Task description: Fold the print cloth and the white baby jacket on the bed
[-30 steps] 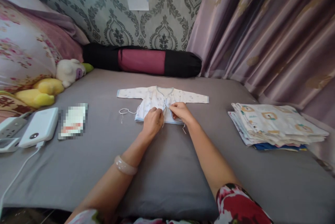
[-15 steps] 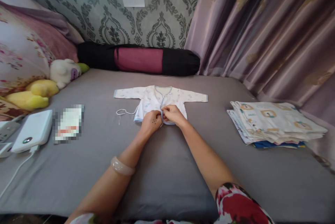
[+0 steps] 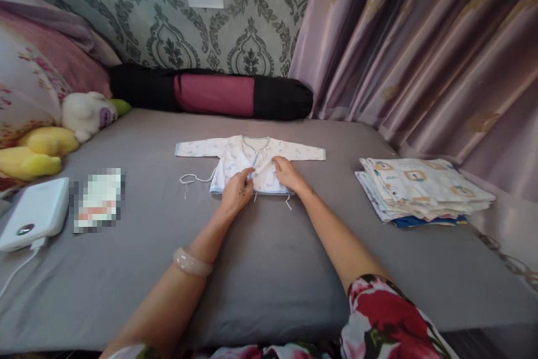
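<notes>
A small white baby shirt (image 3: 263, 160) with pale prints and light blue trim lies spread on the grey sheet, both sleeves stretched out sideways. My left hand (image 3: 237, 189) rests on the lower front of it, fingertips against the blue-edged overlap. On the other side of the front lies my right hand (image 3: 290, 174), its fingers reaching onto the cloth and apart from the left ones. A white tie cord (image 3: 194, 178) trails from the shirt's left side. Thin tie ends (image 3: 288, 202) hang out below the hem. Part of the front is hidden under my hands.
A stack of folded printed cloths (image 3: 424, 185) sits at right. To the left are a white power bank (image 3: 36, 213) with a cable, a blurred-out packet (image 3: 100, 199) and plush toys (image 3: 86, 115). A long black and maroon bag (image 3: 214, 93) lies along the wall.
My hands were together at the shirt's lower front and have come apart; the right moved right and up. Tie ends now show below the hem. The view has shifted slightly.
</notes>
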The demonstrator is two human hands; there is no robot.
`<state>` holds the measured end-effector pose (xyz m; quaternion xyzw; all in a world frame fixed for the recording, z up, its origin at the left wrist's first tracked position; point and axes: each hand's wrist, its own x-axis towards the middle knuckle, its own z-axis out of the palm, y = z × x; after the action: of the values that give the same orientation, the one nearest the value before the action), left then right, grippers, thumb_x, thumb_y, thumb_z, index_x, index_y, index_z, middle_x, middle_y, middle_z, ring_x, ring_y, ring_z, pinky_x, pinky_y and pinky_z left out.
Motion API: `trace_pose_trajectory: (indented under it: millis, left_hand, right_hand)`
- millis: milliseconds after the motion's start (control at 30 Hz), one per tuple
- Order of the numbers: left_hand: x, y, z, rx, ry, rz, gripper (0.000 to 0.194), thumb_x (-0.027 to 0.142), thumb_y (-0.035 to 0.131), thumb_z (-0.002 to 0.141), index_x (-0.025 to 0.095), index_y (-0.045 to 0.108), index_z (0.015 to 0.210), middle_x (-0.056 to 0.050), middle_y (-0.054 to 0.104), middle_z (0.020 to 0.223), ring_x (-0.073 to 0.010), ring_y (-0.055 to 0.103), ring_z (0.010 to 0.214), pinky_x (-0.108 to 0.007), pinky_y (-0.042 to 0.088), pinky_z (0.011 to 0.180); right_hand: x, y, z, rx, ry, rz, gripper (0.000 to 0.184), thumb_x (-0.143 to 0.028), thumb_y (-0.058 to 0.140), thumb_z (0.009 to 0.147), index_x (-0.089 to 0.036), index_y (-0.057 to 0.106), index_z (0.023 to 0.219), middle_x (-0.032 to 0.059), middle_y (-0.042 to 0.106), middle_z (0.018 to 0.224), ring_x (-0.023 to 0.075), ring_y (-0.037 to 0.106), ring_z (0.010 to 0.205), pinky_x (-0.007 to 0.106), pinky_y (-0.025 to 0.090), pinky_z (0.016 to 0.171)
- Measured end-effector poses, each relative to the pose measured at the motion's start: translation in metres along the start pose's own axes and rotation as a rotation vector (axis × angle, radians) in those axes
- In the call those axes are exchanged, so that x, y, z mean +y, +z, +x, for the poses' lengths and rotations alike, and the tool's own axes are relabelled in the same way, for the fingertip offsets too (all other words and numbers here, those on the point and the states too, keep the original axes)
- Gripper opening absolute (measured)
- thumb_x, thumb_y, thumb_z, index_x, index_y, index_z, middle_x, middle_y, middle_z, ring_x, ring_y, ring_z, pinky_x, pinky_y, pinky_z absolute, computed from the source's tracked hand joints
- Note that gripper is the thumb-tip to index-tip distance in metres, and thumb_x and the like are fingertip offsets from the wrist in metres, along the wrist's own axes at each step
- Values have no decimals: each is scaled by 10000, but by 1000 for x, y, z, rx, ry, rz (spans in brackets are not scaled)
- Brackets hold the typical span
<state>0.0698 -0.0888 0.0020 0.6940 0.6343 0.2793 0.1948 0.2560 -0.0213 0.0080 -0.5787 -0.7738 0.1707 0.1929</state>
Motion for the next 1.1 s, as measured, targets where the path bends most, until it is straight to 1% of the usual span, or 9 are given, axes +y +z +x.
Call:
trace_pose_trajectory:
  millis: [167,333,567,667,733,833,900,1033,1100]
  left_hand:
    - [-2,0,-1,17,28,74,372,167,445,837,176,688,1118,-68,649,843,-186,601,799,-316,470,821]
    - [3,-3,-3,-18,21,144,346,168,472,827,168,676,1106,-67,649,860,-196,616,842,-312,475,834]
    - [5,-3,-5,30,20,119,291,249,453,907,172,648,1107,-65,663,844,-195,620,830,-298,455,798]
    - [2,-14,-5,172,-1,181,312,288,404,940,159,643,1094,-99,672,898,-228,601,911,-336,435,851]
    - [-4,-26,-5,293,-63,277,335,304,378,942,154,652,1066,-135,667,959,-270,577,970,-385,419,878]
    - [-18,-41,-6,349,-204,384,348,339,393,922,146,645,1064,-170,661,1005,-314,570,983,-420,417,847]
    - [-25,-45,-7,294,-270,407,344,364,426,905,140,634,1063,-176,669,1004,-324,584,980,-421,422,831]
    - [-31,-43,-7,172,-328,425,339,374,435,909,138,609,1081,-177,690,1025,-320,609,1015,-402,433,830]
    - [-32,-42,-6,136,-351,438,330,344,421,917,138,596,1106,-172,694,1045,-308,618,1029,-382,438,828]
  right_hand:
    - [8,16,-10,-50,-67,-176,575,-388,270,1018,-63,327,1488,166,259,1576,221,172,1473,385,139,1192]
    - [8,13,-14,-129,-21,-265,661,-475,236,1007,-85,205,1539,133,134,1612,236,92,1489,447,74,1197]
    - [0,-1,-52,-256,-164,-303,626,-463,223,1014,-116,240,1535,147,137,1610,259,80,1490,490,78,1188]
    - [-10,-13,-75,-299,-217,-305,601,-444,265,1015,-124,275,1525,160,190,1597,273,130,1482,495,126,1179]
    - [-18,-25,-80,-316,-249,-304,540,-412,328,1006,-129,411,1458,171,306,1556,284,263,1442,451,216,1152]
    - [-32,-42,-64,-364,-255,-260,375,-349,390,983,-158,698,1079,125,661,1211,240,603,1112,317,406,958]
    - [-40,-47,-37,-339,-218,-199,371,-324,398,967,-170,719,863,63,724,920,188,650,867,248,431,776]
    - [-51,-32,33,-85,-112,-164,308,-264,424,934,-186,716,873,40,723,916,164,631,862,217,396,713]
    - [-55,-19,64,-72,3,-176,273,-239,457,911,-198,727,903,44,726,955,169,636,903,214,405,723]
